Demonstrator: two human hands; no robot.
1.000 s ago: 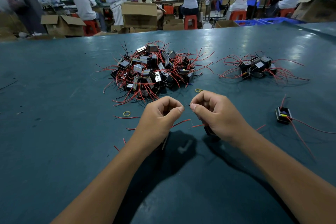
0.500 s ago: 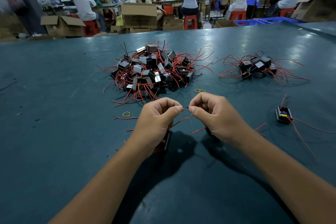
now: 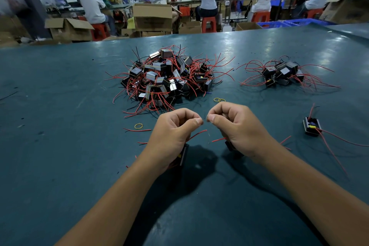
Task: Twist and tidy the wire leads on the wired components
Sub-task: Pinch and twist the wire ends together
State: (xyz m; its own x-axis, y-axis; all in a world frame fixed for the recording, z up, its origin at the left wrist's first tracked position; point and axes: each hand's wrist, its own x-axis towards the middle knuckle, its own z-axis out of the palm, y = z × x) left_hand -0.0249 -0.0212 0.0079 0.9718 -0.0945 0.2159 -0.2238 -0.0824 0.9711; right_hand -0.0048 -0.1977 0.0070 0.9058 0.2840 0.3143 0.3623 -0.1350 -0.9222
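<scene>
Judging from the big pile (image 3: 166, 80) of wired components, most of my work is left; right of it lies a smaller heap (image 3: 283, 75), perhaps finished. Nearer me than the pile, my left hand (image 3: 171, 138) and right hand (image 3: 235, 128) each pinch a fine lead end, thumbs nearly touching, a component (image 3: 183, 156) tucked under each palm.

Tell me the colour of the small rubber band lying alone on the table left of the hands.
Yellow: the small rubber band shows best in the head view.
</scene>
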